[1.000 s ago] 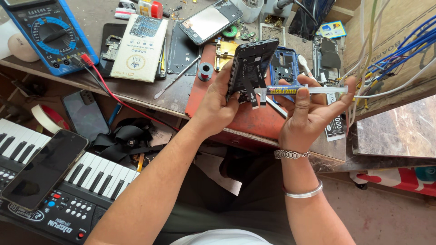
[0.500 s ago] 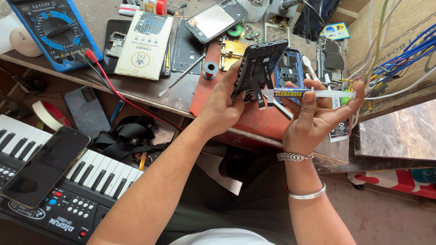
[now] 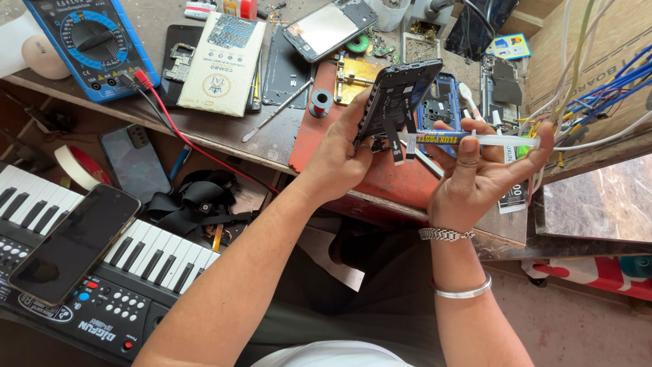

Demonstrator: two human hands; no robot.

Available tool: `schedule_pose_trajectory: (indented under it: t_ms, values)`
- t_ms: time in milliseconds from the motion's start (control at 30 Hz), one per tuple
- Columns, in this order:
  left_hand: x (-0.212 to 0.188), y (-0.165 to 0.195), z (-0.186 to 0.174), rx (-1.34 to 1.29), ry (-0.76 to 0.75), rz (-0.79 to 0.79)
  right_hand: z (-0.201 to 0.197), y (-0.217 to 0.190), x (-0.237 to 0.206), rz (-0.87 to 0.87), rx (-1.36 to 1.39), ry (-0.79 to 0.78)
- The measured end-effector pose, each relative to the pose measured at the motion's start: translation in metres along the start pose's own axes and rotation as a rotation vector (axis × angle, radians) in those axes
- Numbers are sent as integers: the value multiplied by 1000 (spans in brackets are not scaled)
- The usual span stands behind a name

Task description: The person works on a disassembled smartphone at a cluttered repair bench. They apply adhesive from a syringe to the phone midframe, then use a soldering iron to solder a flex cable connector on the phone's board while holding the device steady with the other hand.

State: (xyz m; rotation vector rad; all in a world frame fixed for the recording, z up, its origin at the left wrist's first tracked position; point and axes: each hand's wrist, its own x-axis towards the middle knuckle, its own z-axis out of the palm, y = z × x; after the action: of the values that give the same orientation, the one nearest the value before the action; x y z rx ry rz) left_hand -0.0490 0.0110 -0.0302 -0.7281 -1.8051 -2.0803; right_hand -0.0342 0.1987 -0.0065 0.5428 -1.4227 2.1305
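Two hands work at frame centre: left hand (image 3: 339,153) grips an opened phone (image 3: 397,95) upright above the red mat (image 3: 319,136); right hand (image 3: 475,173) pinches a flux syringe (image 3: 475,138), tip at its ribbon connector (image 3: 396,139). Dispensing seemingly calls for steady, gentle plunger pressure.

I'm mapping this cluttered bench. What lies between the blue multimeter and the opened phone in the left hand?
In the head view, between the multimeter and the opened phone lie a cream booklet, a dark back cover, a metal pry tool and a small spool.

Glossy black plastic phone frame (image 3: 397,95), clear plastic syringe (image 3: 475,139), matt red mat (image 3: 319,136).
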Motion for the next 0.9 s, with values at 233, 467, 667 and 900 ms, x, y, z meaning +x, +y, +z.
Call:
schedule_pose_trajectory:
  t_ms: [233,467,667,900]
  values:
    - [-1,-1,0,-1,5,-11,-3,1,0,4,3,18]
    - [-2,-3,0,-26,-2,-6,-5,2,0,14,20,27]
    - [-3,-2,0,0,7,-31,-3,1,0,24,35,27]
    - [-3,-3,1,23,17,-10,-4,0,2,24,36,33]
